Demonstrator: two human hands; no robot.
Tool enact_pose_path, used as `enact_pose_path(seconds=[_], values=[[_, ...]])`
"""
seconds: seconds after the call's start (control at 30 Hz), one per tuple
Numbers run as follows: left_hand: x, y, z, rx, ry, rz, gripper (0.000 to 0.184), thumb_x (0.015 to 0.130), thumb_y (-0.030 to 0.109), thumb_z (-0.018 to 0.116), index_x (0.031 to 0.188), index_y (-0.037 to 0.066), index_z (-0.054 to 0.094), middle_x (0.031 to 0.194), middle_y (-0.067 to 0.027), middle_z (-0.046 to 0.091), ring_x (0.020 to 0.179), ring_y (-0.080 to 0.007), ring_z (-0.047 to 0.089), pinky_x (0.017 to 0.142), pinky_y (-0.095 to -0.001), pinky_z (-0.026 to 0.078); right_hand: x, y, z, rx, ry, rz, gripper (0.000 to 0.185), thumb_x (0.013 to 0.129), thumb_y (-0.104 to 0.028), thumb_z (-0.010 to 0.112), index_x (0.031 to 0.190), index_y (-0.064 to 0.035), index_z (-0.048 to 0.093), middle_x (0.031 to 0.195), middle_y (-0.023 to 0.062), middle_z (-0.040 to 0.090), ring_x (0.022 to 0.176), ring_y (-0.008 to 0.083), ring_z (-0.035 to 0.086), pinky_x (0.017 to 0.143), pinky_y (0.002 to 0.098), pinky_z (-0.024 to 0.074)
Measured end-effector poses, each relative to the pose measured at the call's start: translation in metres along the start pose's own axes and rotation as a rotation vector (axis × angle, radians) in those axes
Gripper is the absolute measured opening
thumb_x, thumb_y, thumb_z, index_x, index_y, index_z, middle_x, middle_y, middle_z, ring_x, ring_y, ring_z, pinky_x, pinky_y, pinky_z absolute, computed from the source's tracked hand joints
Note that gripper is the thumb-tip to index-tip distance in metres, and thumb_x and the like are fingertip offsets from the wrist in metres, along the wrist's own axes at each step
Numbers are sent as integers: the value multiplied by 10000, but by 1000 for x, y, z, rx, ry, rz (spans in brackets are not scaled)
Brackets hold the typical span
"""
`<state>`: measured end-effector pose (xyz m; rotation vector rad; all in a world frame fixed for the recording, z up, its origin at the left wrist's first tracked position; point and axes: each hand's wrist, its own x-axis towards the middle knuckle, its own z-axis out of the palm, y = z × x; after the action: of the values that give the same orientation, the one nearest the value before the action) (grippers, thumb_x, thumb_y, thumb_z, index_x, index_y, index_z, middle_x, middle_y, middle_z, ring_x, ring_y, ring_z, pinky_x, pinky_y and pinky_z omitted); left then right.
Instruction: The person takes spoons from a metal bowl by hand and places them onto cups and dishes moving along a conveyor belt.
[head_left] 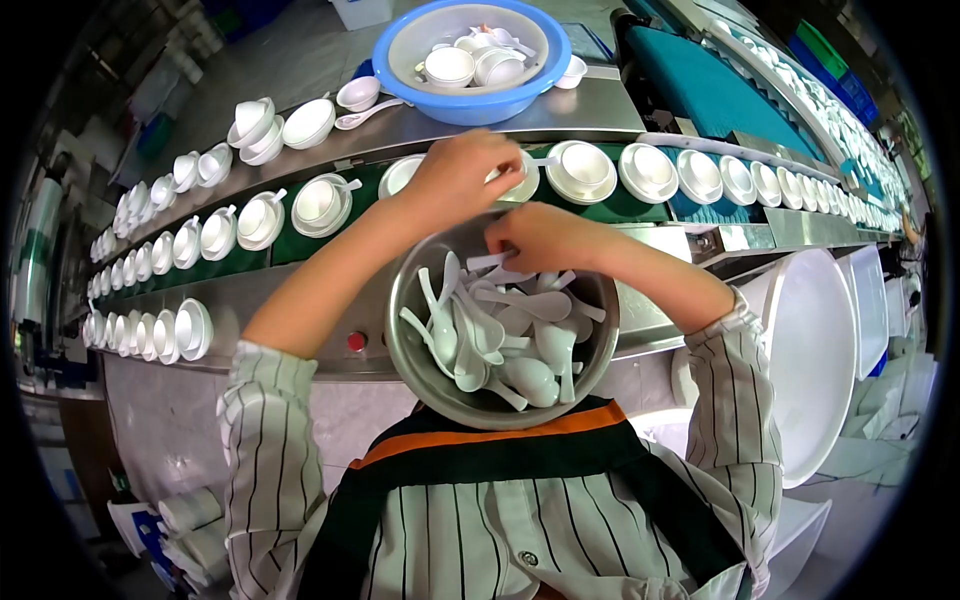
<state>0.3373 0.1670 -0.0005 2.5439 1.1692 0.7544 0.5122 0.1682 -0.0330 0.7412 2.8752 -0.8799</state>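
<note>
White spoons point(530, 380) lie heaped in a steel basin point(398, 330) in front of my body. My right hand point(548, 238) is over the basin's far rim, fingers closed round a white spoon point(489, 261) whose end sticks out to the left. My left hand point(470, 170) reaches across to the conveyor, fingers curled together over a white bowl point(522, 182); what they pinch is hidden. To the right, a bowl set point(582, 170) stands on the belt with a spoon handle beside it. Another bowl point(398, 176) is partly behind my left wrist.
Rows of stacked white bowls point(320, 203) with spoons run along the green belt point(375, 190). A blue-rimmed tub point(555, 60) of crockery stands behind it. More bowls point(192, 330) line the near ledge, with a red button point(356, 341). A large white tub point(815, 370) is at right.
</note>
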Motion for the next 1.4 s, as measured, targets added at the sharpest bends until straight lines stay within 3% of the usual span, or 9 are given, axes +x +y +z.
enact_pose_path(seconds=[0.2, 0.4, 0.67, 0.8, 1.0, 1.07, 1.1, 1.13, 1.4], values=[[-65, 16, -7, 73, -208, 27, 343, 716, 89, 667, 1042, 46, 571, 881, -100, 589, 844, -294, 580, 696, -390, 487, 1, 54, -37, 869, 422, 13, 103, 857, -14, 552, 944, 11, 600, 845, 77, 644, 666, 108, 605, 608, 244, 501], [-71, 12, 19, 102, -304, 157, 268, 705, 90, 661, 952, 40, 571, 849, -101, 550, 860, -292, 562, 687, -410, 477, 29, 66, 9, 399, 190, 156, 425, 948, -369, 451, 1143, -20, 596, 1051, 159, 648, 966, 259, 591, 892, 368, 423], [-100, 23, 42, -140, -700, 48, 170, 698, 107, 683, 824, 43, 588, 863, -97, 585, 851, -296, 576, 734, -406, 481, 27, 85, -4, 336, 188, 287, 237, 886, -228, 564, 969, -24, 651, 899, 144, 675, 789, 214, 630, 736, 333, 478], [-115, 37, 45, -205, -184, 332, 78, 718, 129, 629, 718, 71, 576, 671, -79, 548, 740, -240, 575, 687, -371, 455, 27, 69, 9, 346, 111, 114, 218, 826, -134, 589, 1001, -34, 670, 916, 151, 682, 846, 161, 637, 762, 330, 488], [-140, 33, 6, -284, 103, -2, 120, 821, 172, 596, 903, 99, 549, 658, -79, 558, 607, -281, 587, 540, -395, 448, 38, 36, 26, 449, 120, 84, 237, 829, -123, 610, 1030, -5, 654, 936, 141, 684, 876, 166, 640, 758, 298, 503], [-151, 15, -17, -331, 156, -285, 286, 909, 158, 518, 1185, 96, 474, 745, -155, 592, 665, -334, 590, 589, -432, 457, 67, 49, 28, 12, 378, -77, 264, 772, -190, 677, 983, -33, 648, 912, 124, 658, 832, 289, 632, 666, 349, 530], [-146, 20, -50, -564, -27, -790, 326, 927, 138, 483, 1244, 91, 423, 801, -177, 599, 713, -310, 603, 636, -412, 461, 85, 45, 23, -197, 435, -201, 289, 744, -207, 697, 977, -42, 652, 960, 102, 647, 862, 258, 618, 709, 345, 525], [-159, -8, -43, -474, 257, -513, 345, 926, 117, 474, 1260, 79, 397, 774, -116, 586, 707, -219, 586, 636, -350, 449, 105, 38, 20, -406, 491, -325, 315, 716, -225, 716, 972, -51, 656, 1008, 81, 637, 893, 228, 605, 752, 341, 519], [-205, -48, -88, -623, 559, -837, 105, 869, 46, 592, 970, 30, 566, 625, 27, 533, 528, -22, 417, 480, -177, 317, 212, 12, 45, -622, 357, -670, 336, 687, -321, 697, 831, -30, 612, 992, 94, 562, 1000, 262, 522, 893, 377, 414]])
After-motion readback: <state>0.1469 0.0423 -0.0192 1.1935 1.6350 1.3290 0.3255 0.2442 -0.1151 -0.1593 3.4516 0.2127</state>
